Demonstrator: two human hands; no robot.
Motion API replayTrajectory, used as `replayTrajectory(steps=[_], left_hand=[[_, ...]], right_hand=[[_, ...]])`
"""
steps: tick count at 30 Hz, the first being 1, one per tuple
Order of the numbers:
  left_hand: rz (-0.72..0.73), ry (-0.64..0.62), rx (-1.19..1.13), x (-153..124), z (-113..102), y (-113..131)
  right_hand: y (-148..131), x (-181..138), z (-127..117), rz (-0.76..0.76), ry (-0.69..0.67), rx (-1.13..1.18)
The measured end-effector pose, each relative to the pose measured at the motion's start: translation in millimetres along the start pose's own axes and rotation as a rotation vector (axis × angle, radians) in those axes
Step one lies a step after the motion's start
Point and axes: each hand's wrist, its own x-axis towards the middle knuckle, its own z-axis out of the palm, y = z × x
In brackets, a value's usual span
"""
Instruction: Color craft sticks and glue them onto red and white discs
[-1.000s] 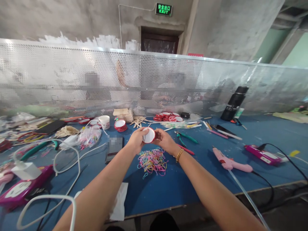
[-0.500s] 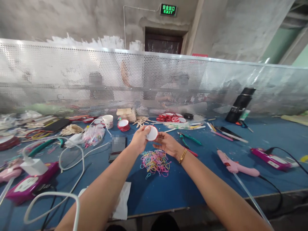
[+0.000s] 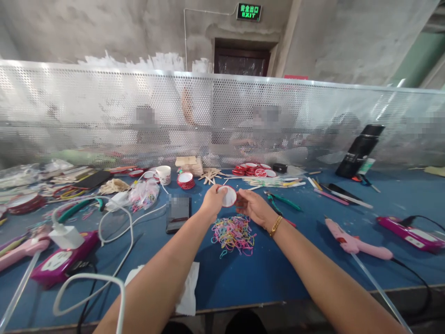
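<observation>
My left hand point(image 3: 212, 202) grips a round white disc with a red rim point(image 3: 228, 197), its thumb lying over the disc's left side. At the opposite edge is my right hand point(image 3: 256, 204), fingers curled in at the rim; whether anything small is also between them is hidden. A gold bracelet point(image 3: 276, 226) circles my right wrist. Just below both hands lies a loose heap of colourful small plastic pins point(image 3: 233, 235) on the blue table point(image 3: 250, 283). A stack of similar red-rimmed discs point(image 3: 185, 181) stands beyond my left hand.
More red-rimmed discs point(image 3: 252, 170) lie at the back. Green-handled pliers point(image 3: 283, 202) and a pink glue gun point(image 3: 358, 242) are to the right, a phone point(image 3: 178, 214) and a purple power strip point(image 3: 66, 260) to the left. White cable point(image 3: 120, 232) loops nearby. A perforated metal screen point(image 3: 194, 106) borders the table.
The view has shifted slightly, so the scene sits further right. My hands still hold the disc over the pin heap, with little change in their pose.
</observation>
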Motion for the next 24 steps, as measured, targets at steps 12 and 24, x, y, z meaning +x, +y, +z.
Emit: replayTrajectory(steps=[12,24], left_hand=[[0.167,-0.068,0.177,6,0,-14],[0.229,-0.051,0.426,-3,-6,-7]], right_hand=[[-1,-9,11,-0.171,0.085,-0.254],[4,-12,14,-0.301,0.134,-0.499]])
